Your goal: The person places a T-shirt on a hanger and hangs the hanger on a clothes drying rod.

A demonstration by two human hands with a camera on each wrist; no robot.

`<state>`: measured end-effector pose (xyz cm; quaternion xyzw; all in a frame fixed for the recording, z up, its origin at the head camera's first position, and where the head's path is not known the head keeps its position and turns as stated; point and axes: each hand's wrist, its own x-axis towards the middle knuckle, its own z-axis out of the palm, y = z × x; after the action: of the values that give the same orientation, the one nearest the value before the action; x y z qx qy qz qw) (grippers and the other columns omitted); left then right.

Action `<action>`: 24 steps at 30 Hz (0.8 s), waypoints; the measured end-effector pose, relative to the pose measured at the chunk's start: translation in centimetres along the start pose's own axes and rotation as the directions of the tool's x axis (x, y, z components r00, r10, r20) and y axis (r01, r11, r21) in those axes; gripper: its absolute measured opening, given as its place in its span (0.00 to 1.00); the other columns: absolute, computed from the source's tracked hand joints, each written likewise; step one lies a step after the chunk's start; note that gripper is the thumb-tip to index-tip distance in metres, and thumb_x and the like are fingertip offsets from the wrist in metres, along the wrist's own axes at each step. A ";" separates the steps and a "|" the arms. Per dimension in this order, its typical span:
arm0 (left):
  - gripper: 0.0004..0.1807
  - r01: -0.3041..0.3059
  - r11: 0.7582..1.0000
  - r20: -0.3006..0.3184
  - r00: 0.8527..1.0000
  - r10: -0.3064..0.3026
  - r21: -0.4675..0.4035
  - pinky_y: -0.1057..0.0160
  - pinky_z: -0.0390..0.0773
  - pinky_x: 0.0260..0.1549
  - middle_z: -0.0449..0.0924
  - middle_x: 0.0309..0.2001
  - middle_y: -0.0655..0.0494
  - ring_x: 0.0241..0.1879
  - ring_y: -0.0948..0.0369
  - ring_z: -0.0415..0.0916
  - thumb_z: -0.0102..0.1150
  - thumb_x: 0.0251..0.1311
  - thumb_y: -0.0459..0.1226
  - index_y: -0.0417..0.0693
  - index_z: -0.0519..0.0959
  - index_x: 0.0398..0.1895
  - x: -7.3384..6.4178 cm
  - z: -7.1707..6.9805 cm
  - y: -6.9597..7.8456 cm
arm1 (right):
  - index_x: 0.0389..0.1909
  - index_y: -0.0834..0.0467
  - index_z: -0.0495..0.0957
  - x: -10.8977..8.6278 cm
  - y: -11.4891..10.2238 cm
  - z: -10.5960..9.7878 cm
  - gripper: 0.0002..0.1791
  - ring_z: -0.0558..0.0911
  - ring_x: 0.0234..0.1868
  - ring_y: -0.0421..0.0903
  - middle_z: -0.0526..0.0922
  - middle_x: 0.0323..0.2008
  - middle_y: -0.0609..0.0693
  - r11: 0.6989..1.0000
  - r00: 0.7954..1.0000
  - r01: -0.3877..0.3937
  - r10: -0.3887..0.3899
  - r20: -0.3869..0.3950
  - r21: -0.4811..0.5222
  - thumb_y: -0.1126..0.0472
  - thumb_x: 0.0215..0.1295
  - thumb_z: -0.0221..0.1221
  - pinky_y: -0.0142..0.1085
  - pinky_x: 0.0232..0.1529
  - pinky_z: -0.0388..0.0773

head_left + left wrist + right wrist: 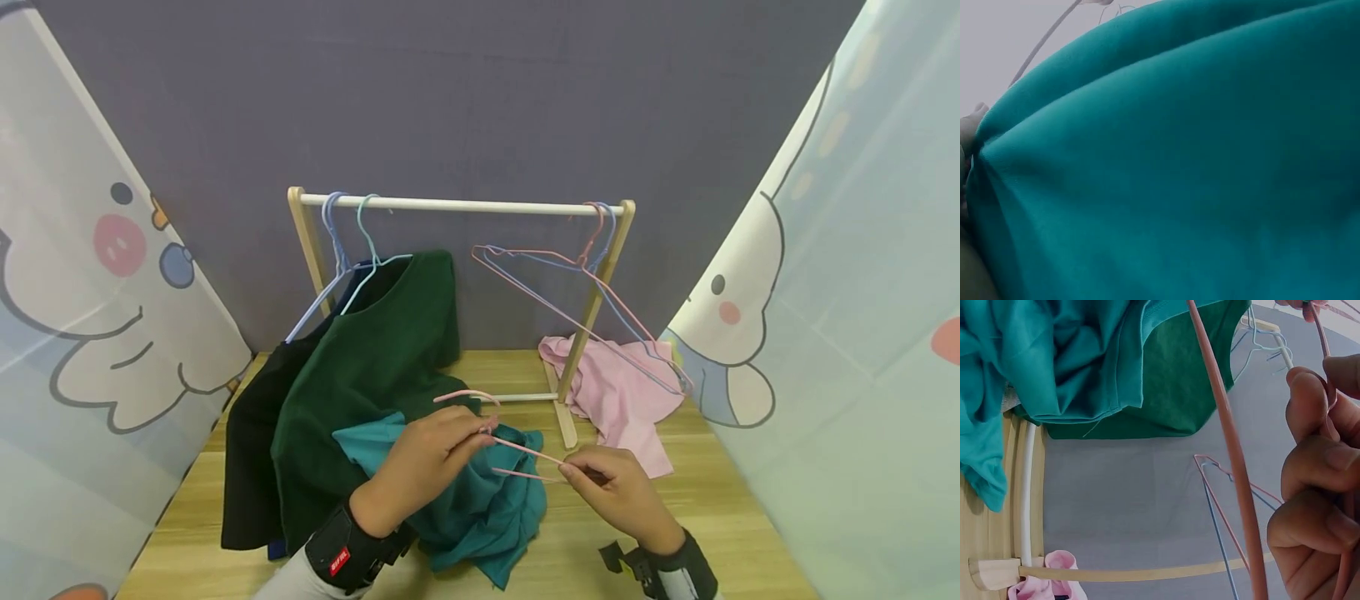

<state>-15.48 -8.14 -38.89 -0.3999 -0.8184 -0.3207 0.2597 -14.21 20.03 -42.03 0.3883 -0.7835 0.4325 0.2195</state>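
My left hand (pixel 427 454) pinches the teal garment (pixel 491 508) and the pink hanger (pixel 528 451) near the hanger's neck. In the left wrist view, teal cloth (pixel 1179 169) fills most of the picture, gathered at fingers (pixel 969 128) on the left edge. My right hand (pixel 618 493) grips one end of the same hanger, its fingers curled round the thin wire. Seen from the right wrist, the hanger's long bar (pixel 1229 434) runs past the curled fingers (pixel 1313 469). The teal garment hangs below my left hand; its far side is hidden.
A rack with a white rail (pixel 465 205) stands behind. On its left hang a dark green garment (pixel 360 367) and a black one (pixel 258 450). Pink and blue hangers (pixel 585 265) hang bare at the right, above a pink cloth (pixel 618 383) on the wooden table (pixel 742 533).
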 end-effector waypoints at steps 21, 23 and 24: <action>0.08 0.025 0.999 -0.061 0.998 -0.027 -0.040 0.69 0.79 0.39 0.80 0.38 0.62 0.42 0.71 0.71 0.54 0.63 0.40 0.52 0.80 0.42 0.1 -1.0 -0.1 | 0.40 0.66 0.78 0.3 0.9 -2.1 0.17 0.76 0.24 0.40 0.81 0.28 0.56 0.997 0.998 -0.039 0.042 -0.041 0.074 0.79 0.45 0.63 0.27 0.17 0.75; 0.08 0.032 0.998 -0.076 0.997 -0.036 -0.049 0.69 0.79 0.40 0.80 0.38 0.61 0.43 0.71 0.72 0.54 0.63 0.39 0.52 0.79 0.42 0.1 -1.2 -0.1 | 0.44 0.67 0.76 -0.3 2.0 -2.3 0.21 0.78 0.27 0.43 0.80 0.32 0.60 0.987 0.994 -0.097 0.103 -0.042 0.126 0.79 0.45 0.63 0.28 0.19 0.77; 0.08 0.034 0.998 -0.082 0.996 -0.038 -0.052 0.68 0.79 0.41 0.80 0.38 0.61 0.43 0.71 0.72 0.55 0.63 0.39 0.51 0.79 0.42 0.1 -1.4 -0.1 | 0.47 0.68 0.74 -0.7 2.6 -2.4 0.23 0.79 0.29 0.45 0.80 0.33 0.62 0.978 0.989 -0.131 0.139 -0.041 0.162 0.79 0.46 0.62 0.29 0.21 0.78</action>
<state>-15.43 -9.17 -37.96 -0.3778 -0.8057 -0.3624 0.2772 -15.82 23.19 -42.56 0.3392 -0.7650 0.5176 0.1783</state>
